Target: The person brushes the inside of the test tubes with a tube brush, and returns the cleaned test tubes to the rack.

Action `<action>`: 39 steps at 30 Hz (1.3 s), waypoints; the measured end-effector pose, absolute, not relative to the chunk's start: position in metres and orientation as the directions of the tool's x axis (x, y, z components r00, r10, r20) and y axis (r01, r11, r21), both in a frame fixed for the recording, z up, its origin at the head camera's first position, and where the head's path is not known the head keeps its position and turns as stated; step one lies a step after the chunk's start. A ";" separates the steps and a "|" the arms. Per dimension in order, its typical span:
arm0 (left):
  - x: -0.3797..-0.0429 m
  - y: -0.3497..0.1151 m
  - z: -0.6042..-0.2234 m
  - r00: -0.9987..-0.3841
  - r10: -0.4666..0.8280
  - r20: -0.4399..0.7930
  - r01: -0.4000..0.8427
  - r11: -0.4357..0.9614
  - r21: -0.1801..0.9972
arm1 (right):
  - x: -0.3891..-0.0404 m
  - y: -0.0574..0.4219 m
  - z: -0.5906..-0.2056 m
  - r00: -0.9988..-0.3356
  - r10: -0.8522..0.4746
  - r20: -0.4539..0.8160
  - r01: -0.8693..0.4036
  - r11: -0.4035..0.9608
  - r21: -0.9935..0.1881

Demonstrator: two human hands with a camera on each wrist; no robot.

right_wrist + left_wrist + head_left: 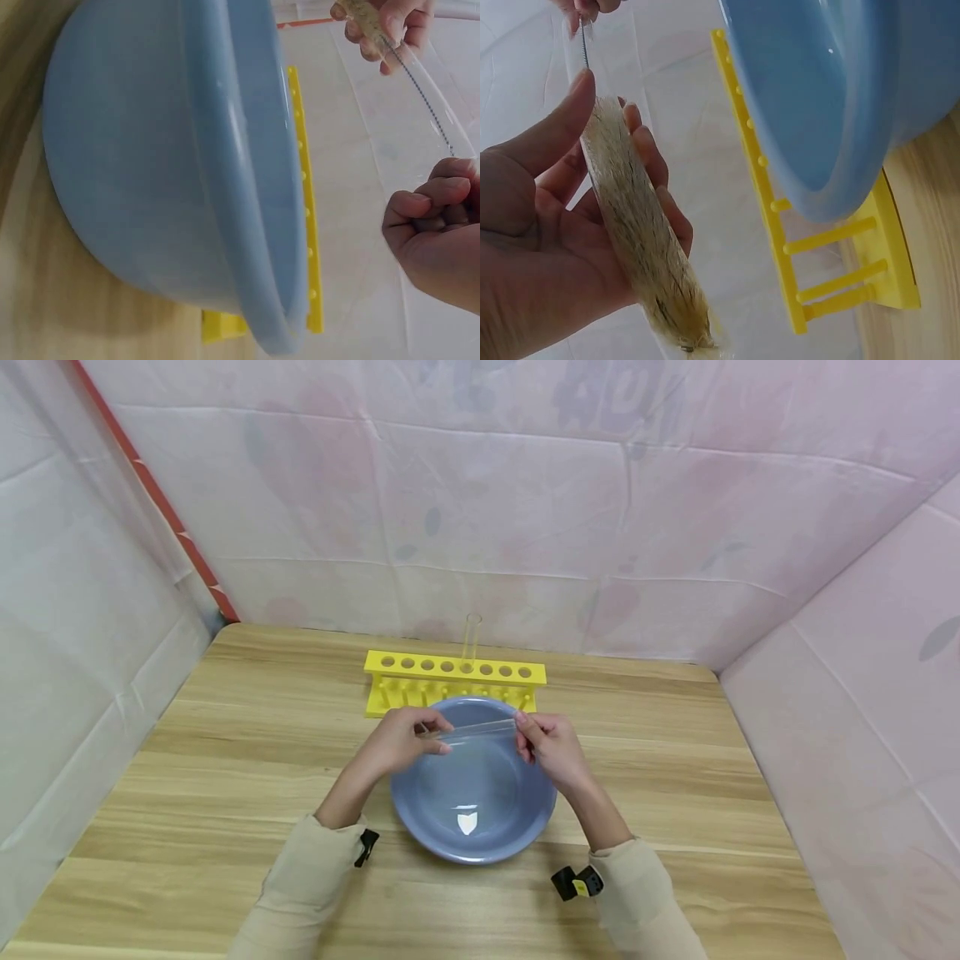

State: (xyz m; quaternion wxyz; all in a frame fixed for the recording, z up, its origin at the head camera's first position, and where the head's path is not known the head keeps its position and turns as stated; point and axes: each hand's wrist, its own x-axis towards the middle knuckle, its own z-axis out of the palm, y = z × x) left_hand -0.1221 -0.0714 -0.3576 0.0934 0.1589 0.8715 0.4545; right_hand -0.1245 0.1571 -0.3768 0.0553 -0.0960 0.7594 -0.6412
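Over a blue basin (474,827) on a wooden worktop (225,793), a person holds a clear test tube (480,732) level, its long axis running left to right between the two hands. The left hand (405,739) has thumb and fingers curled around the tube's closed end; the left wrist view shows a tan bristle brush (641,247) filling that end of the glass, with its twisted wire stem (584,45) leading out toward the mouth. The right hand (547,745) is closed at the open end, its grip pinching what looks like the wire stem where it leaves the tube — the right wrist view shows the curled fingers (427,206) and the wire (424,94) running away to the other hand. The stem thus lies along the tube's axis, so any stroke of the brush would travel sideways, toward or away from the right hand, which is the nearer hand to the stem while the left steadies the glass.

Just behind the basin stands a yellow tube rack (454,681) with a row of holes — a second clear tube (471,642) stands upright in one near the middle. Pale pink sheeting (525,510) hangs on three sides of the worktop. Cream sleeves (300,885) cover both forearms, and black wrist straps show at the cuffs. No brand, label or legible writing appears on the tube, basin or rack.
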 end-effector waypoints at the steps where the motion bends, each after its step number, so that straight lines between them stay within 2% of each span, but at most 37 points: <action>1: -0.123 -0.072 -0.357 -0.928 0.372 -0.019 0.195 0.530 0.825 | -0.125 0.158 -0.376 -0.970 -0.230 0.079 -0.121 0.172 -0.978; 5: -0.124 -0.075 -0.353 -0.915 0.403 -0.025 0.208 0.522 0.827 | -0.126 0.161 -0.372 -0.942 -0.268 0.202 -0.263 0.218 -0.940; 8: -0.124 -0.075 -0.353 -0.913 0.407 -0.012 0.225 0.528 0.819 | -0.127 0.162 -0.369 -0.944 -0.262 0.202 -0.261 0.217 -0.940; 11: -0.123 -0.074 -0.354 -0.918 0.395 0.019 0.250 0.543 0.801 | -0.128 0.160 -0.366 -0.971 -0.221 0.094 -0.133 0.169 -0.977; 17: -0.120 -0.069 -0.357 -0.939 0.334 0.081 0.279 0.605 0.746 | -0.127 0.155 -0.359 -0.970 -0.181 -0.163 0.183 -0.100 -0.978; 21: -0.118 -0.066 -0.357 -0.949 0.294 0.116 0.286 0.643 0.710 | -0.128 0.154 -0.358 -0.949 -0.209 -0.237 0.284 -0.230 -0.931; 24: -0.117 -0.065 -0.357 -0.953 0.275 0.127 0.284 0.667 0.689 | -0.129 0.155 -0.359 -0.937 -0.238 -0.256 0.318 -0.272 -0.908; 27: -0.116 -0.066 -0.355 -0.955 0.276 0.104 0.268 0.663 0.699 | -0.129 0.157 -0.361 -0.947 -0.227 -0.227 0.274 -0.207 -0.939; 32: -0.116 -0.071 -0.355 -0.940 0.336 0.062 0.266 0.605 0.751 | -0.127 0.161 -0.363 -0.983 -0.177 -0.048 0.043 0.036 -0.998; 36: -0.118 -0.076 -0.355 -0.911 0.407 0.062 0.300 0.555 0.775 | -0.127 0.168 -0.365 -0.967 -0.221 0.125 -0.161 0.153 -0.975; 39: -0.119 -0.082 -0.356 -0.895 0.441 0.067 0.319 0.529 0.786 | -0.128 0.174 -0.366 -0.940 -0.249 0.234 -0.283 0.181 -0.942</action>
